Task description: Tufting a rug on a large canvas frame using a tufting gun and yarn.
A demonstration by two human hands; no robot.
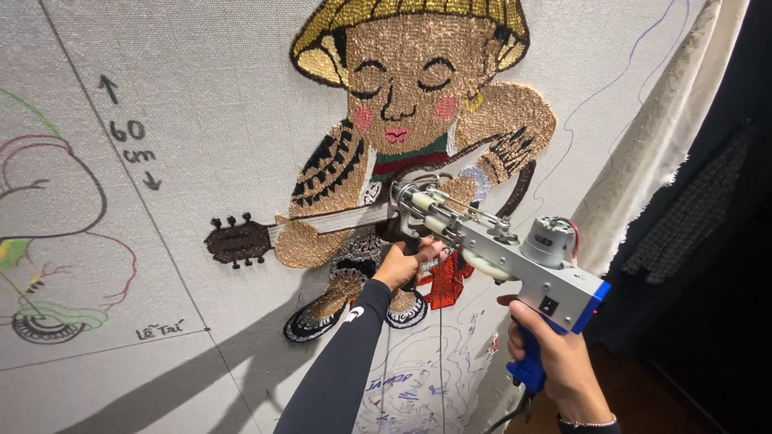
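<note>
A grey tufting gun (498, 245) with a blue handle and a round motor presses its tip against a stretched white cloth (217, 104). My right hand (555, 354) grips the blue rear handle. My left hand (404, 261), in a black sleeve, is closed around the front handle under the gun's nose. The tip sits at the middle of a tufted cartoon figure (410, 96) with a gold hat, tan face and a brown guitar (241, 241). A red tufted patch (444, 283) lies just below the gun.
Pen lines, arrows and handwriting mark the cloth at left, beside a coloured outline sketch (48, 241). Blue scribbles cover the cloth's lower middle. The loose frayed cloth edge (651, 137) hangs at right, with dark space and a hanging dark garment (691, 201) beyond.
</note>
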